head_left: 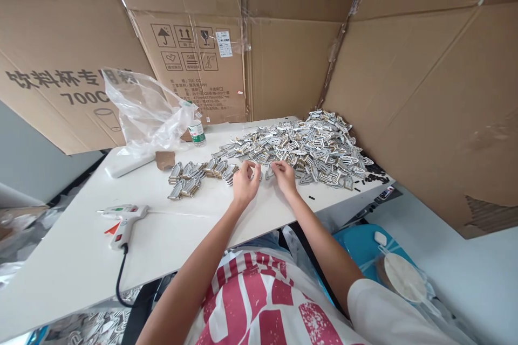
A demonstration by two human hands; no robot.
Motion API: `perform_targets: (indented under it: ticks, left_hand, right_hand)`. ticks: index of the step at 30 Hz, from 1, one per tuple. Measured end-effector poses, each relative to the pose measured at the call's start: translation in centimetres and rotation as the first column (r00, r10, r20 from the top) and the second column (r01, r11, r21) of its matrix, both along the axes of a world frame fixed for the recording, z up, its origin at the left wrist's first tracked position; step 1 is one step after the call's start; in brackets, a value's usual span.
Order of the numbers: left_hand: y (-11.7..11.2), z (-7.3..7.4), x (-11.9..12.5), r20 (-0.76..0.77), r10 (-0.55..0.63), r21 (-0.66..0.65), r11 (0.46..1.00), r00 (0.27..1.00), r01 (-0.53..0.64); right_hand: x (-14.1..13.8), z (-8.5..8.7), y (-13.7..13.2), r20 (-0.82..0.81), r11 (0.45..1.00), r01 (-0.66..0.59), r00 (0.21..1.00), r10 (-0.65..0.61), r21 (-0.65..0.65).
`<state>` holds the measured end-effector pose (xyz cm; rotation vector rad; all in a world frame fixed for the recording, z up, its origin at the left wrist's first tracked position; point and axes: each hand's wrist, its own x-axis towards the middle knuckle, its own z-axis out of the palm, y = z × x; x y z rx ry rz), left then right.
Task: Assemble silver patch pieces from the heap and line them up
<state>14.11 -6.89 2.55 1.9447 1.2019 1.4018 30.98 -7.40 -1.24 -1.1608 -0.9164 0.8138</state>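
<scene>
A big heap of small flat silver-and-white pieces [307,145] covers the far right of the white table [81,248]. My left hand [245,180] rests at the heap's near edge with its fingers curled in a pinch on one small piece [256,172]. My right hand [284,175] lies just beside it, fingers bent and pressed on another small piece [270,173]. The two hands nearly touch. To their left, neat stacks of the same pieces [198,175] lie in short rows.
A white glue gun [123,218] with a black cord lies at the near left. A crumpled clear plastic bag [145,113], a small green-labelled bottle [197,132] and a cardboard scrap [164,159] sit at the back left. Cardboard walls [291,59] surround the table.
</scene>
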Motion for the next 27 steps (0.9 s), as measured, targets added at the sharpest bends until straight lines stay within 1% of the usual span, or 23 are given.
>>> perform_targets:
  ticks: [1, 2, 4, 6, 8, 10, 12, 14, 15, 17, 20, 22, 23, 25, 27]
  left_hand:
    - [0.0, 0.0, 0.0, 0.016, 0.003, 0.002, 1.0, 1.0, -0.003]
    - [0.1, 0.0, 0.0, 0.034, 0.003, 0.004, 1.0, 0.999, -0.003]
    - [0.2, -0.1, -0.1, 0.062, 0.001, 0.005, 1.0, 0.998, -0.002]
    - [0.4, -0.4, -0.3, 0.07, -0.002, 0.006, 1.0, 0.998, 0.001]
    - [0.6, -0.6, -0.3, 0.067, -0.02, 0.018, 1.0, 0.998, 0.018]
    - [0.8, -0.9, -0.3, 0.068, -0.055, 0.028, 0.998, 0.996, 0.053]
    - [0.9, -1.1, -0.1, 0.073, -0.094, 0.028, 0.995, 0.993, 0.092]
    - [1.0, -1.3, 0.0, 0.074, -0.115, 0.028, 0.993, 0.991, 0.113]
    - [1.0, -1.5, 0.1, 0.072, -0.12, 0.029, 0.993, 0.99, 0.118]
    - [1.1, -1.7, 0.1, 0.065, -0.125, 0.022, 0.992, 0.99, 0.124]
    - [1.1, -1.9, 0.0, 0.058, -0.134, -0.003, 0.991, 0.989, 0.134]
    - [1.1, -1.8, -0.1, 0.057, -0.129, -0.012, 0.991, 0.99, 0.13]
    - [1.0, -1.7, -0.1, 0.056, -0.123, -0.013, 0.992, 0.991, 0.124]
    - [0.9, -1.6, -0.1, 0.061, -0.114, -0.019, 0.993, 0.992, 0.116]
    - [0.8, -1.4, 0.0, 0.07, -0.11, -0.034, 0.993, 0.991, 0.113]
  right_hand:
    - [0.3, -0.4, -1.0, 0.098, 0.997, 0.071, 0.992, -0.074, 0.041]
    - [0.5, -0.8, -1.9, 0.169, 0.993, 0.106, 0.979, -0.114, 0.055]
    - [0.6, -1.4, -3.2, 0.282, 0.989, 0.135, 0.948, -0.148, 0.064]
    - [0.4, -1.6, -3.8, 0.4, 0.986, 0.162, 0.901, -0.167, 0.048]
    - [-0.2, -1.5, -3.8, 0.54, 0.981, 0.193, 0.824, -0.17, 0.014]
    - [-0.7, -1.3, -3.6, 0.672, 0.977, 0.21, 0.727, -0.141, -0.023]
    - [-1.1, -1.2, -3.5, 0.767, 0.973, 0.225, 0.632, -0.106, -0.051]
    - [-1.4, -1.3, -3.5, 0.824, 0.967, 0.245, 0.56, -0.083, -0.069]
    - [-1.4, -1.3, -3.6, 0.84, 0.964, 0.255, 0.536, -0.078, -0.073]
    - [-1.3, -1.4, -3.7, 0.849, 0.961, 0.272, 0.519, -0.103, -0.049]
    - [-0.9, -1.2, -3.6, 0.83, 0.943, 0.323, 0.501, -0.245, 0.084]
    - [-0.4, -0.8, -3.4, 0.834, 0.921, 0.35, 0.447, -0.323, 0.169]
    - [-0.2, -0.5, -3.2, 0.848, 0.918, 0.349, 0.413, -0.333, 0.191]
    - [0.4, 0.1, -2.6, 0.889, 0.932, 0.307, 0.348, -0.298, 0.192]
    - [0.9, 0.8, -1.7, 0.934, 0.963, 0.212, 0.28, -0.22, 0.163]
